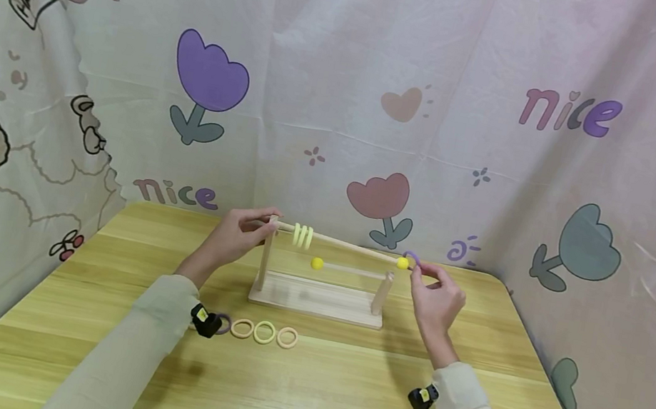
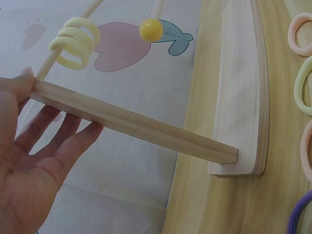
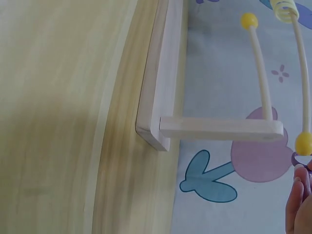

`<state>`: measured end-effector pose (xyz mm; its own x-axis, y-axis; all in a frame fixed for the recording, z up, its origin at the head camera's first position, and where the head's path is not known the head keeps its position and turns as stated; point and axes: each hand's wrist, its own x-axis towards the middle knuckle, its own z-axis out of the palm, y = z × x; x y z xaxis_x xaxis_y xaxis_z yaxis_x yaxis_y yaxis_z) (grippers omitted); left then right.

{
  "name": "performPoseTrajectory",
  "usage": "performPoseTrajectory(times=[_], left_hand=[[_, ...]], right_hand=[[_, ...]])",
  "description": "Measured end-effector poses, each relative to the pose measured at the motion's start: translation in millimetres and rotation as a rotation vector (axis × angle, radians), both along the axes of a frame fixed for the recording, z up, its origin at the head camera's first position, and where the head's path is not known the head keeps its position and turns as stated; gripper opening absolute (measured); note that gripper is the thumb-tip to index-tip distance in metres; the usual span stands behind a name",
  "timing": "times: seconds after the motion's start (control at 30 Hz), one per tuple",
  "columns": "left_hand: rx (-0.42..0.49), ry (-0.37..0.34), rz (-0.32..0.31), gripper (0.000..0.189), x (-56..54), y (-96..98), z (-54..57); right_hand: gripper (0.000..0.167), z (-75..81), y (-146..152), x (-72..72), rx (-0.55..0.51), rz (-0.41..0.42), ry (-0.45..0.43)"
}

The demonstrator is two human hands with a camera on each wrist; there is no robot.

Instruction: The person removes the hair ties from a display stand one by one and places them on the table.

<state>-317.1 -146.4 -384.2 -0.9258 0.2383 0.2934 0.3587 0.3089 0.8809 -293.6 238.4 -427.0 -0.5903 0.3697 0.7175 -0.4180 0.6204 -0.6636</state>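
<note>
My left hand (image 1: 241, 237) grips the top of the taller wooden post (image 2: 131, 119) at the left end of the stand. A long rod (image 1: 347, 245) runs rightward from that post, sloping down to a yellow ball (image 1: 402, 263) at its tip. Several pale yellow rings (image 2: 75, 44) hang on it near the post. At the ball, my right hand (image 1: 437, 299) pinches a purple ring (image 1: 412, 256), which overlaps the tip in the head view. Below, a shorter rod (image 3: 261, 73) with its own yellow ball (image 1: 316, 263) points left from the shorter post (image 3: 219, 128).
The stand's flat wooden base (image 1: 319, 298) rests on the wood-grain table (image 1: 335, 394). In front of it lies a row of loose rings: a peach ring (image 1: 289, 329), a yellow-green ring (image 1: 266, 323), another peach ring and a purple one partly behind the left wrist camera (image 1: 206, 321). A printed curtain (image 1: 321, 88) hangs behind.
</note>
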Motion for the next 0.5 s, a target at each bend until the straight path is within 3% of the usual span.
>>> performPoseTrajectory(times=[0.5], left_hand=[[-0.008,0.006,0.009,0.039,-0.9,0.0,-1.3]], right_hand=[[0.007,-7.2,19,4.2,-0.029,-0.053,-0.018]])
